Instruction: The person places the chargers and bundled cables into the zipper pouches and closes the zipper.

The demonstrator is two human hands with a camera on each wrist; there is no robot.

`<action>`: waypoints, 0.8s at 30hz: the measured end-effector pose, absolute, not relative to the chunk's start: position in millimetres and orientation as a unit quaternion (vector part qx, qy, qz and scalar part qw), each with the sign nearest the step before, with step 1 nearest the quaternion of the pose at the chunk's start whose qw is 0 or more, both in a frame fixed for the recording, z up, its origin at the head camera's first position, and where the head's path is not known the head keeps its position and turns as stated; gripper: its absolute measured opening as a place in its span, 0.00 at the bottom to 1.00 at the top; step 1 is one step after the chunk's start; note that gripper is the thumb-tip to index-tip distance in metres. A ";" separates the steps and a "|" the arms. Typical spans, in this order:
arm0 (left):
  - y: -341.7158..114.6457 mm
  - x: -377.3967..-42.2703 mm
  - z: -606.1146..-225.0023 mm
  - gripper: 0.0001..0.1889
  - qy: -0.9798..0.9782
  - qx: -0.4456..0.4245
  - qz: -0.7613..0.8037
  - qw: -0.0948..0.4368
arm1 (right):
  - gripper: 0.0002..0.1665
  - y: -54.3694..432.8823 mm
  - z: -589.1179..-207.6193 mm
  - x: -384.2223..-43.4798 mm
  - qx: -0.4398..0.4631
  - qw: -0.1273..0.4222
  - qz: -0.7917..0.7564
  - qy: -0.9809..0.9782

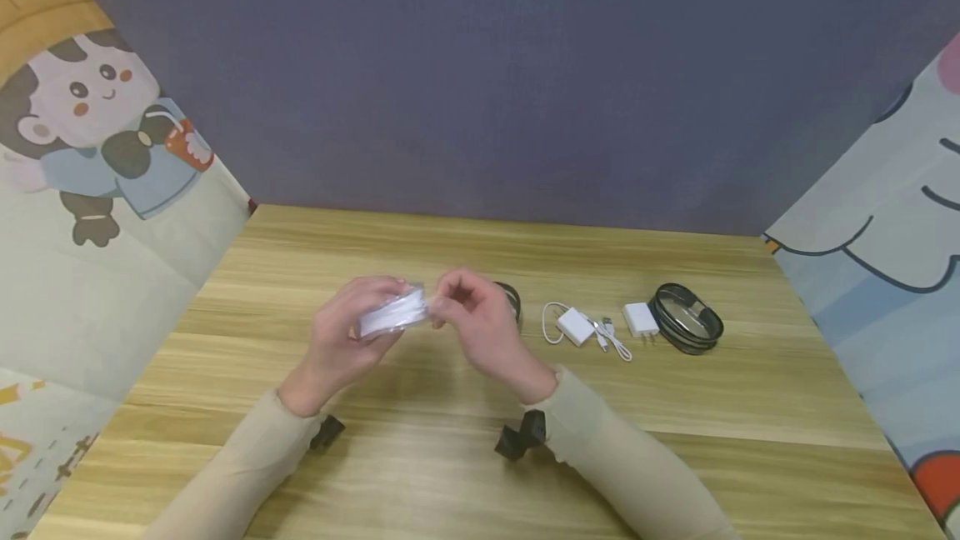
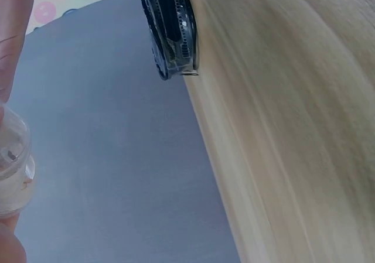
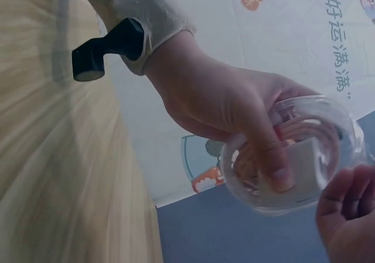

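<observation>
My left hand [image 1: 337, 336] grips a flat, round package in clear plastic [image 1: 393, 312], held up over the table and tilted. Through the plastic, the right wrist view shows a coiled pale cable [image 3: 243, 164] and a white block [image 3: 302, 163], with the left thumb pressed across the front. At the package's right edge, my right hand [image 1: 483, 327] has thumb and forefinger together, pinching the clear plastic wrapping [image 3: 358, 149]. Only an edge of the clear package [image 2: 14, 175] enters the left wrist view.
To the right lie a white charger [image 1: 576, 327] with a white cable [image 1: 617, 344], another white charger [image 1: 641, 319] and a black coiled cable [image 1: 686, 319]. A second black coil [image 1: 511, 297] is partly hidden behind my right hand. A dark wall [image 1: 487, 90] stands behind the wooden table [image 1: 420, 457].
</observation>
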State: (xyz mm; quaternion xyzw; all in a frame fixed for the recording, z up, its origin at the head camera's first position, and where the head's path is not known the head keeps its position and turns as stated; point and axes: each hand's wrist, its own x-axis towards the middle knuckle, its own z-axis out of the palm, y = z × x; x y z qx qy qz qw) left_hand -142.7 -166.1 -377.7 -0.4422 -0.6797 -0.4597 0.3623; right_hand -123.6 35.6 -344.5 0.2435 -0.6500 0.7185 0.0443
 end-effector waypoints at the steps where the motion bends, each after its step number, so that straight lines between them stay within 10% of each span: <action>1: -165.2 -142.5 -376.9 0.14 -0.672 -0.445 -0.465 0.367 | 0.04 35.7 -345.2 -123.4 0.248 0.046 0.725 -0.640; 24: -151.0 -132.1 -356.5 0.15 -0.591 -0.486 -0.500 0.405 | 0.09 43.8 -354.8 -129.8 0.261 0.004 0.766 -0.588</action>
